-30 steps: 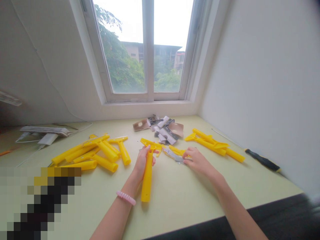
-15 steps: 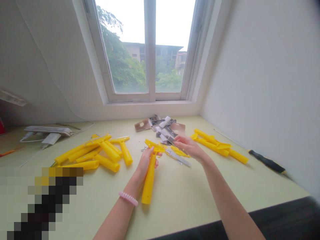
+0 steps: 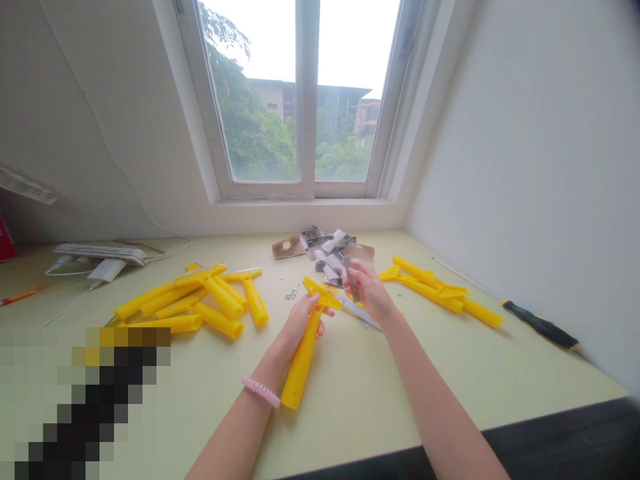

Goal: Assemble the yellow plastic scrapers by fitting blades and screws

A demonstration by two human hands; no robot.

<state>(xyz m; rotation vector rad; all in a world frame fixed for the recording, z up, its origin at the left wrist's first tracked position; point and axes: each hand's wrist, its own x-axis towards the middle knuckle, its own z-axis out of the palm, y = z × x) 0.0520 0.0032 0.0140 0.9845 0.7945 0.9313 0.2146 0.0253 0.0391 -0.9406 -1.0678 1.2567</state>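
Note:
My left hand [image 3: 303, 320] is closed round the neck of a yellow T-shaped handle [image 3: 301, 363], its crosspiece pointing away from me and its tube toward me. Between the fingers and thumb of my right hand [image 3: 370, 290] is a small grey flat strip [image 3: 352, 280], held upright to the right of the crosspiece. Just beyond the handle lie small metal bits [image 3: 291, 293]. A silvery blade-like piece [image 3: 363, 315] lies on the table under my right hand, partly hidden by it.
Yellow handles [image 3: 220, 320] are piled at the left, and more yellow parts [image 3: 430, 290] lie at the right. Cardboard and paper scraps [image 3: 330, 248] lie below the window. A black-handled screwdriver [image 3: 543, 325] rests by the right wall. A power strip [image 3: 107, 253] is at the back left.
My right hand has drawn back a little from the scraps and turned the grey strip more upright. The handle in my left hand has tilted slightly, its crosspiece shifting right.

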